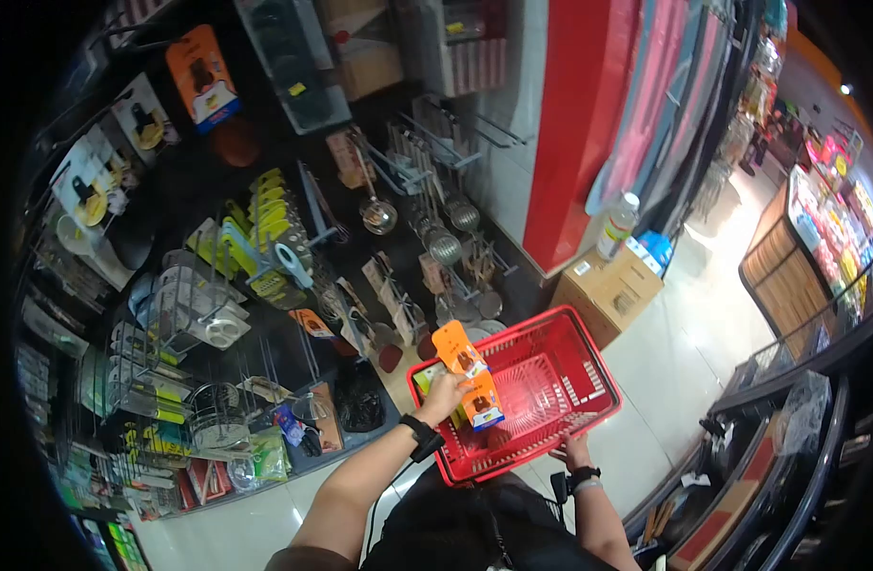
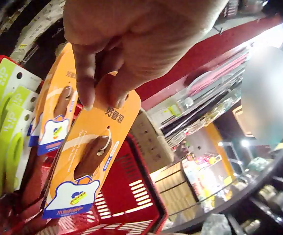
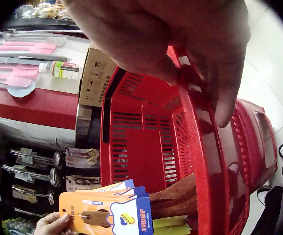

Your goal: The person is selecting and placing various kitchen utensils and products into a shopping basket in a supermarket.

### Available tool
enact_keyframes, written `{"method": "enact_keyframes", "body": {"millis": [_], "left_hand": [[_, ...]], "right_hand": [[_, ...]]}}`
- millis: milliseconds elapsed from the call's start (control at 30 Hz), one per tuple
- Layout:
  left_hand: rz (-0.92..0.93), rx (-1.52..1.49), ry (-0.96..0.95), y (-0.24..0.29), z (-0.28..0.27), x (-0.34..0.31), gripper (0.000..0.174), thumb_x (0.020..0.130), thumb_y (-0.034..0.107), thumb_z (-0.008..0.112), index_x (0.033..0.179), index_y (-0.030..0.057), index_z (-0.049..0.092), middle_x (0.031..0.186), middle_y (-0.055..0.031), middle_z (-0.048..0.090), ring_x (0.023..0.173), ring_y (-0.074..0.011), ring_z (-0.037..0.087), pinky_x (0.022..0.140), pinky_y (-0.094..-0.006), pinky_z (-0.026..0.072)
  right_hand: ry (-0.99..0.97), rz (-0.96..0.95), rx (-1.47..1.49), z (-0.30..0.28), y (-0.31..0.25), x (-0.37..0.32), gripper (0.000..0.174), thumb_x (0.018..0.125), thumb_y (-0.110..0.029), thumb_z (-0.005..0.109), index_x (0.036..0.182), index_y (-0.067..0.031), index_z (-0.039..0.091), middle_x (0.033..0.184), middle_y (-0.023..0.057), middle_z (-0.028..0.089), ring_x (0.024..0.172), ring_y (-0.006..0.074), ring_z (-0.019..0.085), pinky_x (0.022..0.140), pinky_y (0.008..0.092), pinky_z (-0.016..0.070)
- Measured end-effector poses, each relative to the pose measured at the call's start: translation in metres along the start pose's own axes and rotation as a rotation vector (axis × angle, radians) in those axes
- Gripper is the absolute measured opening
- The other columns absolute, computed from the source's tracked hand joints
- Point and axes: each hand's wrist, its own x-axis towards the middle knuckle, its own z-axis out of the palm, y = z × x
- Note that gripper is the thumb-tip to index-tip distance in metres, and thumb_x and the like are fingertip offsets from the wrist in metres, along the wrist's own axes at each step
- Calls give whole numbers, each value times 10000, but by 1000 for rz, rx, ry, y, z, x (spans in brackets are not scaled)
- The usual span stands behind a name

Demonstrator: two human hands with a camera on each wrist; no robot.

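My left hand (image 1: pixel 446 395) pinches the top of an orange card pack (image 2: pixel 95 152) over the red shopping basket (image 1: pixel 588 352). The pack has a brown wooden utensil on it and a white-and-blue label at its lower end. Close beside it in the left wrist view is another orange pack (image 2: pixel 58 107). Lime-green and white packs (image 2: pixel 14 132) stand at the basket's side. From beyond the orange cards, a flat brown wooden part (image 3: pixel 175 193) reaches into the basket. My right hand (image 3: pixel 180 44) grips the basket's near rim, fingers over its edge.
Hooks with ladles (image 1: pixel 379 217), skimmers and green-handled tools (image 1: pixel 265 214) fill the rack at left. Behind the basket is a cardboard box (image 1: pixel 608 285) with a bottle (image 1: pixel 619 224) on it. A dark shelf (image 1: pixel 769 476) stands at right, beside tiled floor (image 1: pixel 674 333).
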Motion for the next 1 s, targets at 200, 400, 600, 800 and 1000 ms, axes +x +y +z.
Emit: {"method": "enact_keyframes", "body": {"millis": [200,400,600,800,1000], "left_hand": [[-129,221,140,-45,12,25,236,727,110,662,916,-18,604,836,-228,604,809,-380,590,710,-447,480],[-178,154,166,-61,9,27,288,720,85,648,982,-8,575,918,-216,587,856,-387,577,724,-451,482],[-189,-131,421,-38,-37,29,248,809,153,609,1017,25,569,886,-175,605,771,-342,592,652,-396,464],[30,55,1137,1,-197,43,213,847,48,531,1052,4,494,978,-139,448,804,-234,500,688,-328,433],[76,142,1159,-3,-314,58,469,820,53,578,1244,4,382,1219,-185,446,1108,-301,463,900,-360,402]], "right_hand": [[6,-17,3,1,-2,-6,466,909,-122,467,1258,-165,161,1129,150,453,885,306,571,703,488,552],[-11,-6,0,-1,-3,-4,495,876,-74,442,1265,-154,146,1111,182,466,856,331,593,664,473,562],[23,4,-5,-2,-1,2,332,914,-87,407,1184,-141,223,1118,181,464,869,337,590,687,503,551],[46,14,13,-4,4,7,339,908,-79,408,1178,-151,214,1068,184,477,837,338,588,665,493,556],[36,0,4,-6,7,12,346,910,-77,407,1182,-151,208,1064,188,477,839,347,585,654,492,556]]}}
